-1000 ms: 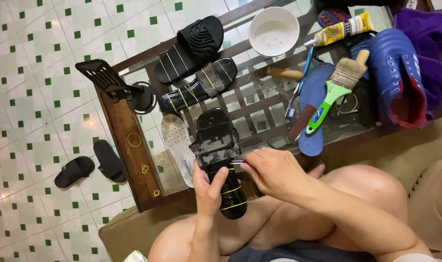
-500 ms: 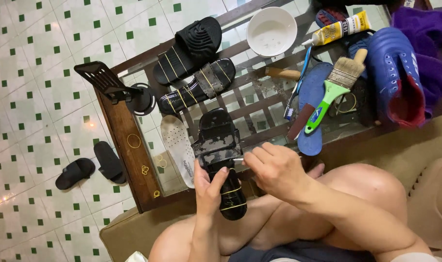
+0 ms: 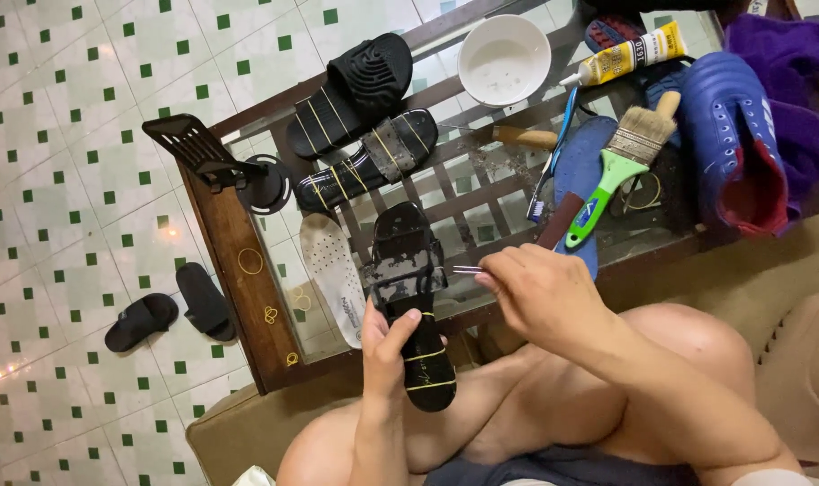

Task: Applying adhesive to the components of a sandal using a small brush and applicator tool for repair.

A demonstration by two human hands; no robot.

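Note:
My left hand (image 3: 390,346) grips a black sandal (image 3: 413,297) by its heel end, sole up, over the near edge of the glass-topped table (image 3: 238,297). Yellow rubber bands wrap the sandal's heel part, and its worn grey strap lies across the middle. My right hand (image 3: 540,292) pinches a thin metal tool (image 3: 468,269), like tweezers, whose tip points left at the strap's edge. Both hands hover above my bare knees.
On the table lie two more black sandals (image 3: 360,85) (image 3: 369,171), a white insole (image 3: 333,270), a white bowl (image 3: 504,58), a glue tube (image 3: 625,56), a green-handled brush (image 3: 616,175), a toothbrush (image 3: 553,153), a blue shoe (image 3: 733,144) and a black phone stand (image 3: 211,162). Black slippers (image 3: 171,306) rest on the tiled floor.
My right hand has shifted slightly right and back from the strap, with the metal tool's tip now showing clear of it. The sandal and left hand have barely moved.

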